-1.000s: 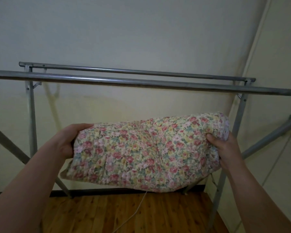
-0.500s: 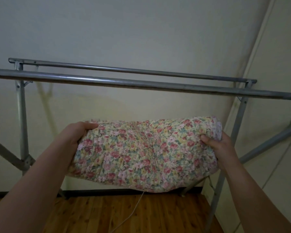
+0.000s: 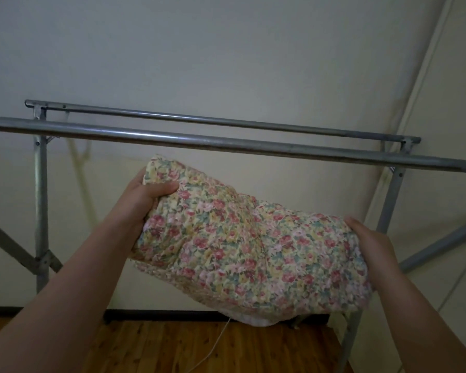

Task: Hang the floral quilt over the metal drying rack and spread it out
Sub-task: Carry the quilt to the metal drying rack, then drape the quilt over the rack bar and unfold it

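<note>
The floral quilt (image 3: 242, 243) is folded into a thick bundle, printed with small pink, yellow and green flowers. I hold it in the air just below the near bar of the metal drying rack (image 3: 226, 142). My left hand (image 3: 148, 195) grips the bundle's upper left corner, close under that bar. My right hand (image 3: 371, 243) clasps the lower right end. The bundle tilts, left end high, right end low. A second rack bar (image 3: 213, 121) runs parallel behind the first.
The rack's upright legs (image 3: 41, 200) and slanted braces (image 3: 441, 246) stand left and right. A pale wall is close behind. Wooden floor (image 3: 226, 348) lies below, with a thin white cord (image 3: 218, 343) trailing across it.
The quilt has risen toward the near bar. My left hand lifted its end higher and shifted right, tilting the bundle; my right hand stayed lower.
</note>
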{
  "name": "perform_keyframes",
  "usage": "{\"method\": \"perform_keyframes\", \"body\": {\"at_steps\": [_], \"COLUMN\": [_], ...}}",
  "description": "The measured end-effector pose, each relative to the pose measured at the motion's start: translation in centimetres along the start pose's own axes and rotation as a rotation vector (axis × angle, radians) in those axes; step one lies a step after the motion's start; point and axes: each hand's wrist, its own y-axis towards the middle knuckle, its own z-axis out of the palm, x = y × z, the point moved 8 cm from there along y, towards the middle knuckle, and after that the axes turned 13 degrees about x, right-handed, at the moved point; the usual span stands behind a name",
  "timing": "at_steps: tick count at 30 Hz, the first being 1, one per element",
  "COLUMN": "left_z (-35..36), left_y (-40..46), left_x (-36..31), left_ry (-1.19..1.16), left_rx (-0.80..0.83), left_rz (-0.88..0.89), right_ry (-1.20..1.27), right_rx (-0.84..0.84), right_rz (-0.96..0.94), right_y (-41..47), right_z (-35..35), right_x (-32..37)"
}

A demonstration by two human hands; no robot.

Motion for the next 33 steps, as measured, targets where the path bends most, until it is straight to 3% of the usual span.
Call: {"method": "perform_keyframes", "body": {"at_steps": [5, 8, 12, 16, 22, 29, 33], "left_z": [0.6, 1.6, 3.4, 4.8, 4.2, 3.9, 3.2], "left_y": [-0.1, -0.1, 0.1, -0.2, -0.8, -2.3, -2.8], "left_x": [-0.3, -0.6, -0.1, 0.3, -0.3, -2.1, -2.7], "left_ry": [-0.014, 0.042, 0.167, 0.379, 0.654, 0.83, 0.9], "left_rx": [0.021, 0.056, 0.125, 0.224, 0.303, 0.377, 0.38], "left_rz": [0.044, 0.065, 0.054, 0.013, -0.058, 0.004, 0.027], "right_ry": [-0.185, -0.407, -0.578, -0.414, -0.419, -1.081, -1.236], "right_rx": [0.017, 0.081, 0.24, 0.472, 0.766, 1.056, 1.082], "right_rz": [0.12, 0.093, -0.174, -0.454, -0.694, -0.898, -0.862], "right_y": [1.3, 1.2, 0.3, -2.7, -7.7, -11.7, -11.1], "right_z": [1.0, 3.0, 7.9, 12.9, 21.5, 30.0, 31.5], "right_x": [-0.8, -0.7, 2.7, 8.4, 13.5, 14.9, 14.0]}}
